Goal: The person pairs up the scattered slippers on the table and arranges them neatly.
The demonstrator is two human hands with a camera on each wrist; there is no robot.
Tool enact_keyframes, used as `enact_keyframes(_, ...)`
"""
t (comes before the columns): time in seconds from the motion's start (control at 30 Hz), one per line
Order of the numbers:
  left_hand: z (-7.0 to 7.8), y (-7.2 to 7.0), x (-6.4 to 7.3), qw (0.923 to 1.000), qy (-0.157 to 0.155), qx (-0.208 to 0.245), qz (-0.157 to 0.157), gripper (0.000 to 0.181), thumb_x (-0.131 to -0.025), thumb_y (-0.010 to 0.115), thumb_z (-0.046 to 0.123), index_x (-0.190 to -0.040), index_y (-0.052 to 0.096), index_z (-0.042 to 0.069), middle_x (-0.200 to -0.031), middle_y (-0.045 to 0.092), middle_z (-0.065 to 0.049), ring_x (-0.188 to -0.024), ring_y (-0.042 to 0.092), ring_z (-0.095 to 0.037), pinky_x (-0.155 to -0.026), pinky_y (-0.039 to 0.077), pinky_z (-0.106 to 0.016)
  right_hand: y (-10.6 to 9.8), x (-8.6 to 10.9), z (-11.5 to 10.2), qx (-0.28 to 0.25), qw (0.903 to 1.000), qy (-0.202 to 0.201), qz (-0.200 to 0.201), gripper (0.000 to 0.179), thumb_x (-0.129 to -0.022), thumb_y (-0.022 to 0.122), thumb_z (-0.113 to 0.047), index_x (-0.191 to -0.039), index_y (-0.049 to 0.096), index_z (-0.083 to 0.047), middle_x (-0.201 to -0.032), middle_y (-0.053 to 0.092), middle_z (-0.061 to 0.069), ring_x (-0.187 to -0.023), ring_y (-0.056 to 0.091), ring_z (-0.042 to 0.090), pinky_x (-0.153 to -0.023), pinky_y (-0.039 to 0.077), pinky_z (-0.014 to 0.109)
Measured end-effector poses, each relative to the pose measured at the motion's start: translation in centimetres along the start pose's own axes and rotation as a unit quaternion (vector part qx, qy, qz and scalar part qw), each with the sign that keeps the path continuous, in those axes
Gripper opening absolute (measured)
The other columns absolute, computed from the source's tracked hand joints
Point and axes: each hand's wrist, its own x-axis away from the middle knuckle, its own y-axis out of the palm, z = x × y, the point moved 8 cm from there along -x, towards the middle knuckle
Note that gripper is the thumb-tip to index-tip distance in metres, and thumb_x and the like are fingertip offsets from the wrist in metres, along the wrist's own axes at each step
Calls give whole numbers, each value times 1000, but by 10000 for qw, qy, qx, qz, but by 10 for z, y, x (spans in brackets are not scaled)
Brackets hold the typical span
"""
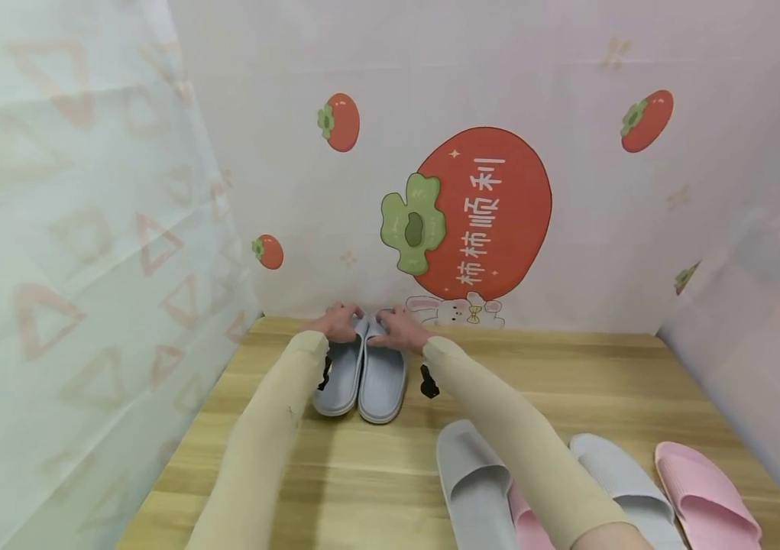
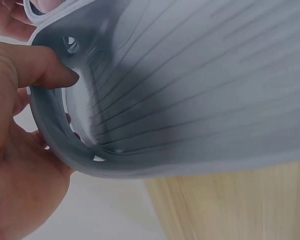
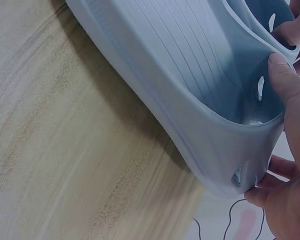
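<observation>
Two grey-blue slippers stand side by side at the back left of the wooden surface, toes toward the printed backdrop. My left hand (image 1: 337, 324) grips the left slipper (image 1: 341, 380) at its toe end. In the left wrist view the thumb hooks inside that slipper (image 2: 190, 100) while the fingers lie around its outside. My right hand (image 1: 403, 331) holds the right slipper (image 1: 383, 386) likewise. The right wrist view has the thumb on the upper's edge and the fingertips against the outside of the slipper (image 3: 225, 145). Both hands partly cover the uppers.
At the front right lie a grey slipper (image 1: 477, 489), a light grey slipper (image 1: 616, 466) and a pink slipper (image 1: 706, 489). Another pink slipper (image 1: 527, 523) is mostly hidden by my right sleeve. A persimmon-printed backdrop (image 1: 589, 290) rises behind the wooden surface (image 1: 534, 359).
</observation>
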Motion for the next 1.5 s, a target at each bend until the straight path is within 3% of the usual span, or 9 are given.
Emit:
enact_keyframes(0.2, 8, 8, -7, 9997, -214, -20, -110, 55, -87, 55, 16, -141, 44, 19, -148, 30, -21, -132, 33, -35, -99, 41, -47, -3, 3, 11, 51, 9998, 181, -17, 59, -86, 71, -50, -128, 59, -10, -123, 57, 16, -110, 47, 28, -88, 44, 38)
enact_keyframes(0.43, 10, 11, -14, 9997, -171, 150, 29, 54, -85, 55, 11, -138, 46, 17, -147, 30, -22, -132, 32, -37, -100, 40, -49, -1, 2, 16, 4, 9999, 159, -7, 61, -86, 70, -51, -129, 59, -10, -124, 57, 16, -109, 47, 28, -89, 45, 39)
enact_keyframes(0.9, 6, 19, -12, 9991, -245, 348, 48, 57, -83, 56, 12, -139, 47, 19, -147, 32, -22, -131, 34, -36, -99, 42, -52, 11, -5, 26, -183, 9994, 250, -136, 60, -86, 68, -53, -125, 61, -8, -124, 59, 14, -112, 51, 26, -92, 46, 39)
enact_keyframes(1.23, -4, 26, -18, 9989, -206, 415, 52, 60, -83, 58, 16, -141, 46, 20, -146, 34, -23, -128, 37, -37, -97, 44, -54, 11, -2, 24, -218, 9990, 298, -252, 58, -89, 65, -52, -128, 60, -8, -127, 57, 15, -113, 52, 26, -95, 48, 40)
enact_keyframes(1.5, -13, 27, -10, 9989, -121, 450, 73, 63, -83, 62, 21, -143, 44, 17, -143, 37, -24, -124, 37, -41, -93, 44, -53, 14, 1, 21, -257, 9987, 201, -382, 62, -93, 58, -53, -134, 56, -7, -127, 60, 13, -113, 53, 24, -96, 48, 39)
